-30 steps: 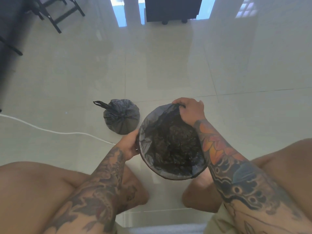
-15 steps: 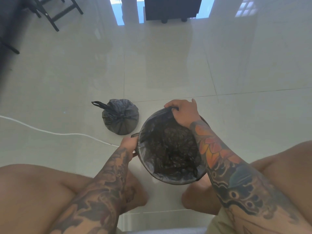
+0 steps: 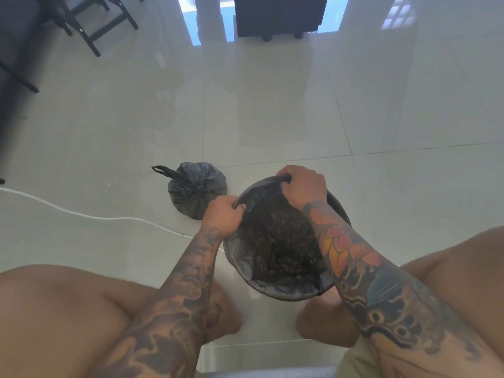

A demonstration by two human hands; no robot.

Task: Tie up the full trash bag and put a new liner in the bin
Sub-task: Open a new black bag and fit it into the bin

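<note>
Glossy pale floor tiles (image 3: 272, 110) all round, person sitting low with a round dark plastic bin (image 3: 283, 294) on the floor between their bare knees.

Both hands are up at the far-left part of the rim, working the thin black plastic liner (image 3: 278, 241) that sits crinkled down inside the bin; left hand (image 3: 222, 215) is clenched on a fold of the liner's edge at the left of the rim; right hand (image 3: 304, 185) is closed over the liner's edge at the far side, fingers curled round a bunched strip of it; the near rim already has liner lapped over it; the tied-off full black trash bag (image 3: 197, 190) sits on the tiles just left of the bin, knot tail poking out left, apart from both hands; thin white cable (image 3: 81, 214) snakes across the floor behind it; dark chair legs (image 3: 92, 28) top left, black cabinet on small feet (image 3: 278, 16) up top.
</note>
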